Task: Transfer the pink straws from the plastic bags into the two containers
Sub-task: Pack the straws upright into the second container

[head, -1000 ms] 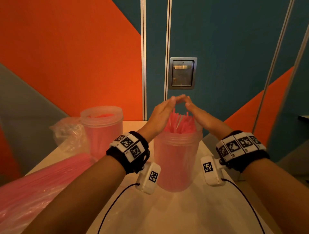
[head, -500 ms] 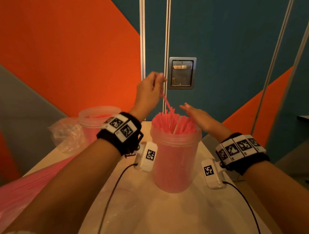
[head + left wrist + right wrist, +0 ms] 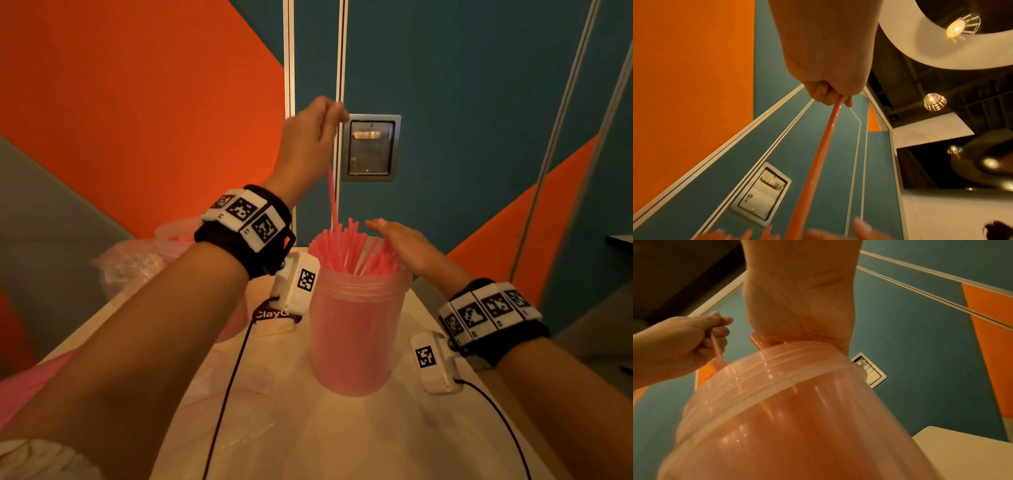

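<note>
Left hand pinching one pink straw above the full container, right hand lying flat on the straw tops

In the head view, the left hand (image 3: 310, 137), upper centre of the frame, is pinching a single straw (image 3: 332, 198) whose lower end is reaching into the bundle of straws (image 3: 352, 250) standing in the near container (image 3: 352, 339) at centre; the right hand (image 3: 407, 246), fingers straight and together, is resting on the bundle; a second container (image 3: 174, 236) and plastic bags (image 3: 130, 267) are sitting at left on the surface (image 3: 342, 438). In the left wrist view, the fingers (image 3: 824, 95) are gripping the straw (image 3: 818, 160) running to the bottom edge. In the right wrist view, the container (image 3: 797, 418) is filling the lower frame under the right hand (image 3: 799, 305), with the left hand (image 3: 684, 344) at left
</note>
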A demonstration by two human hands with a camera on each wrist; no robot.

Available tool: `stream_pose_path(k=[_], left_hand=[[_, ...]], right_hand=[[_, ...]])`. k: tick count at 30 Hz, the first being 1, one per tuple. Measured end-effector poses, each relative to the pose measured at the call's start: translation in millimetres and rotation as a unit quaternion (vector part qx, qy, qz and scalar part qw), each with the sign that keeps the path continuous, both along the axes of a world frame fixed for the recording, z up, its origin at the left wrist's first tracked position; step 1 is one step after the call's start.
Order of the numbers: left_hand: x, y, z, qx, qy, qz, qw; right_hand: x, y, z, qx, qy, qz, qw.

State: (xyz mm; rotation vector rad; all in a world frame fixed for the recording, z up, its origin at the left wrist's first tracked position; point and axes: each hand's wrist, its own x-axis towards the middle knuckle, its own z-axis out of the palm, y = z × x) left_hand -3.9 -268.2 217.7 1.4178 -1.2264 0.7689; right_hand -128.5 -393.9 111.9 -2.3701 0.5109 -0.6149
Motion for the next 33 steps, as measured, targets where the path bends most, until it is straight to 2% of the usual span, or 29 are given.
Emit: stream_pose_path(k=[4,6,8,9,10,12,14,15,17,19,22,24,25,26,28,29,31,33], left_hand=[[0.3,-13.6,-41.9,0.155,0.04,-0.02,0.987],[2.8,-19.0,-73.5,0.264,0.037,-0.022,0.964],[8.3,-24.9,-101.8,0.371,0.03,-0.019,0.928],[11.3,-26.8,-111.3,0.384,0.049,-0.027,0.922],[14.0,-27.2,-116.0,0.361,0.083,-0.038,0.928],[18.9,-27.9,-115.0,0.248,0.139,-0.053,0.957],[22.7,-28.1,-108.1,0.186,0.139,-0.036,0.972],[21.7,-26.6,-103.6,0.191,0.135,-0.018,0.972],[19.6,-28.2,-99.1,0.253,0.133,0.007,0.958],[16.9,-33.0,-97.8,0.348,0.129,0.009,0.928],[13.2,-40.3,-93.8,0.466,0.116,0.019,0.877],[11.6,-42.2,-91.6,0.495,0.119,0.025,0.86],[13.6,-42.8,-92.7,0.477,0.128,0.02,0.869],[15.8,-42.6,-94.1,0.432,0.149,0.008,0.89],[20.9,-39.3,-97.3,0.283,0.21,-0.035,0.935],[22.6,-35.7,-98.4,0.205,0.24,-0.063,0.947],[24.5,-26.9,-100.4,0.129,0.289,-0.114,0.942],[26.1,-21.8,-105.4,0.154,0.308,-0.132,0.929]], right_hand=[[0.5,0.4,-1.4,-0.016,0.0,0.009,1.0],[2.5,-0.6,-2.4,0.006,-0.01,0.021,1.0],[3.1,-1.4,-2.1,0.041,-0.025,0.043,0.998],[3.2,-2.3,-1.8,0.048,-0.033,0.049,0.997],[3.6,-4.1,-1.7,0.044,-0.039,0.042,0.997],[4.8,-7.0,-0.3,0.016,-0.042,-0.003,0.999],[7.4,-8.6,1.8,0.0,-0.03,-0.049,0.998],[8.8,-8.9,2.8,-0.008,-0.005,-0.065,0.998],[10.6,-5.9,8.0,-0.016,0.071,-0.066,0.995],[12.0,0.1,16.1,0.022,0.108,-0.037,0.993],[11.3,12.0,26.6,0.052,0.096,0.001,0.994],[12.4,10.6,30.5,0.036,0.035,-0.038,0.998],[14.1,5.7,31.3,0.01,0.001,-0.073,0.997],[16.1,-1.4,31.8,-0.013,-0.026,-0.103,0.994],[22.3,-14.6,34.3,-0.038,-0.036,-0.132,0.99],[26.5,-19.7,35.9,-0.06,-0.022,-0.13,0.989],[36.4,-22.5,40.5,-0.114,0.016,-0.102,0.988],[46.1,-18.5,45.3,-0.16,0.07,-0.051,0.983]])
